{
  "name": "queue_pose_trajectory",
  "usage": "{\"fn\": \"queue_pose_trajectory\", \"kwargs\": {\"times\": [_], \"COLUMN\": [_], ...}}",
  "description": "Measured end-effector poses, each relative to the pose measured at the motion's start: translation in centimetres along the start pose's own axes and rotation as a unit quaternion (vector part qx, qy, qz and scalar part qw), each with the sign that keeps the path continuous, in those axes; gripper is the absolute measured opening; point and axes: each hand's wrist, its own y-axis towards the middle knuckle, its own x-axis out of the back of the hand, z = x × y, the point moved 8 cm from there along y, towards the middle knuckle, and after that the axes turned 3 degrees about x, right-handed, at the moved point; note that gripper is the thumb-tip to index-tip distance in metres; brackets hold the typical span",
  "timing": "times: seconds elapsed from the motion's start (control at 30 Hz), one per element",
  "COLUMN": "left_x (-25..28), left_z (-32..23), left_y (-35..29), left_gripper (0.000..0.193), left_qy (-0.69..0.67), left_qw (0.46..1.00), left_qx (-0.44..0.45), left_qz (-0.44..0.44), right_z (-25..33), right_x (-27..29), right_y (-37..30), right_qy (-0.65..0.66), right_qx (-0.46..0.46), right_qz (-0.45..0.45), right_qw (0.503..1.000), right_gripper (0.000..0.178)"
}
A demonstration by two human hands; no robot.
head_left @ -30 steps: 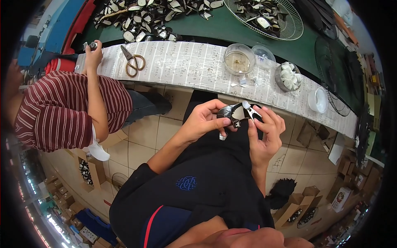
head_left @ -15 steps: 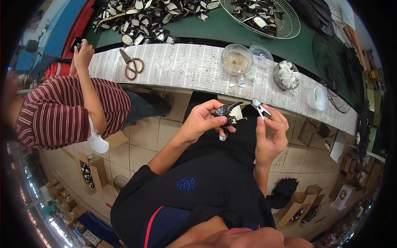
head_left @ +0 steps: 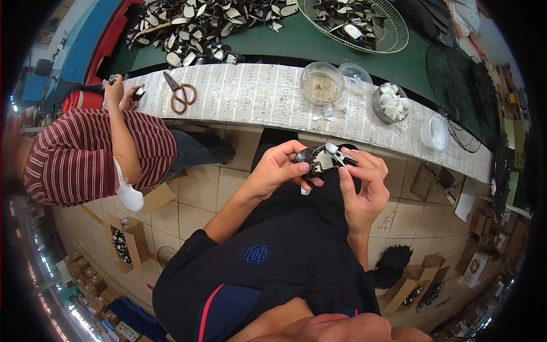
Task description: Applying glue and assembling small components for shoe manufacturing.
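My left hand (head_left: 273, 172) pinches a small black shoe upper (head_left: 306, 155) with a white inner lining, above my lap at the table's front edge. In my right hand (head_left: 367, 183) a small pale clip (head_left: 343, 158) is gripped between thumb and fingers. A white wad (head_left: 331, 147) sits in the clip's tip. This wad lies at the upper's top edge, over the lining; whether it touches cannot be made out. Just beyond my hands on the table stand a clear bowl (head_left: 322, 102) with some yellowish liquid and a round tin (head_left: 390, 119) of white wads (head_left: 393, 104).
Brown-handled scissors (head_left: 181, 98) lie to the left on the paper-covered table (head_left: 245, 91). Behind are a heap of black-and-white shoe pieces (head_left: 211, 28) and a wire basket (head_left: 403, 41). A white tub (head_left: 435, 133) stands right. A co-worker in a striped shirt (head_left: 80, 157) works at left.
My right hand has moved left, bringing the clip and its wad from beside the upper onto its top edge. My left hand has barely moved. The co-worker's hands have shifted.
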Motion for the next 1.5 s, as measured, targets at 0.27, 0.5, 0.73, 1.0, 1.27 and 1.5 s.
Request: {"fn": "queue_pose_trajectory", "kwargs": {"times": [0.27, 0.5, 0.73, 1.0, 1.27, 1.5], "left_x": [-0.2, -0.1, -0.3, 0.1, 0.3, 0.0], "left_z": [-0.2, -0.1, 0.1, 0.4, 0.0, -0.3], "left_y": [-0.3, -0.3, -0.3, -0.2, -0.3, -0.3], "left_gripper": [0.025, 0.028, 0.025, 0.028, 0.028, 0.028], "left_qy": [0.02, 0.044, 0.022, 0.037, 0.033, 0.025], "left_qw": [1.0, 0.999, 1.0, 0.999, 0.999, 1.0], "left_qx": [-0.003, -0.007, 0.005, 0.002, 0.0, -0.008], "left_qz": [-0.011, -0.01, -0.005, -0.012, -0.015, 0.003], "right_z": [1.3, 1.0, 1.5, 1.7, 1.6, 1.7], "right_x": [-0.8, 0.0, 0.1, -0.1, 0.1, -1.1], "right_y": [0.2, -0.1, -0.1, -0.2, -0.2, -0.2], "right_qy": [-0.056, -0.121, -0.074, -0.174, -0.101, -0.07], "right_qx": [0.04, 0.04, 0.045, 0.06, 0.04, 0.052], "right_qz": [0.025, -0.02, -0.005, -0.022, -0.031, 0.012], "right_qw": [0.997, 0.992, 0.996, 0.983, 0.994, 0.996], "right_gripper": [0.018, 0.019, 0.02, 0.02, 0.021, 0.02]}}
